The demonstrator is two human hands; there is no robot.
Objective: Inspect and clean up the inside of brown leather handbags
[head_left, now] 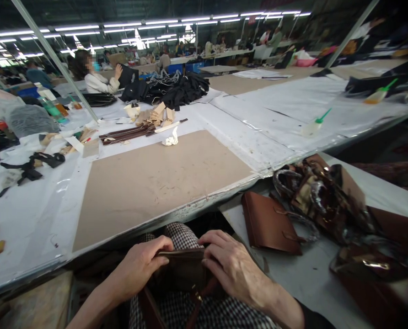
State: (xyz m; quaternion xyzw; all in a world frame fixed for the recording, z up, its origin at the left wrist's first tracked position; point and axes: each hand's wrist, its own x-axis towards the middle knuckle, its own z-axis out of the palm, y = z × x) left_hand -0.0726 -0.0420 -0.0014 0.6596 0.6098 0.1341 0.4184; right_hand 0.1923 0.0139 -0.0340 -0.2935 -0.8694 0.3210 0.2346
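Note:
On my lap, over checked cloth, rests a brown handbag [181,269] with its mouth open toward me. My left hand [138,262] pinches the bag's top edge at its left end, thumb inside and fingers over the outside. The right end of that same edge is gripped by my right hand [229,260], its fingers curled over the rim. A strap with a small metal fitting [197,294] hangs at the near side of the bag. The bag's lower part is dark and mostly hidden.
A brown board [163,178] lies on the white worktable [231,132] ahead. Brown zipper strips [128,135] and crumpled white paper [171,138] sit at its far edge. Finished-looking brown bags [271,221] crowd the surface at right. A co-worker [101,77] handles a black piece across the table.

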